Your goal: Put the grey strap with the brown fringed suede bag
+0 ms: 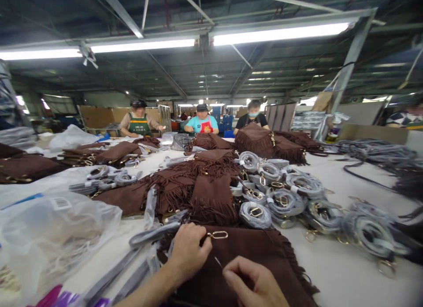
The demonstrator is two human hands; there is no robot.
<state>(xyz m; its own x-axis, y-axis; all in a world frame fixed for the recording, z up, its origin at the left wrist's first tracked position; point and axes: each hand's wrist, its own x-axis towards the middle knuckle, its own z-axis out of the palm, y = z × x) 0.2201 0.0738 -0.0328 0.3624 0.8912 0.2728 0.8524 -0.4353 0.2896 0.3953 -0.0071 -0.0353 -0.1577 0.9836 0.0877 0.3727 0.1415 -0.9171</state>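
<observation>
A dark brown fringed bag (228,271) lies flat in front of me. My left hand (190,249) rests on its upper left part with the fingers curled in; what they grip is hidden. Beside its fingertips, a gold clasp with an oval ring (220,234) lies on the bag. Lower right, my right hand (254,282) is over the bag, thumb and forefinger close together. A thin pale sliver (218,262) sticks out toward the left hand from near these fingertips; its kind is too small to tell.
Wrapped grey coiled straps (255,215) with gold hardware are heaped at right. Brown fringed bags (211,194) pile up ahead. A clear plastic bag (56,236) and loose grey straps (132,258) lie at left. Several co-workers (203,122) are across the white table (325,166).
</observation>
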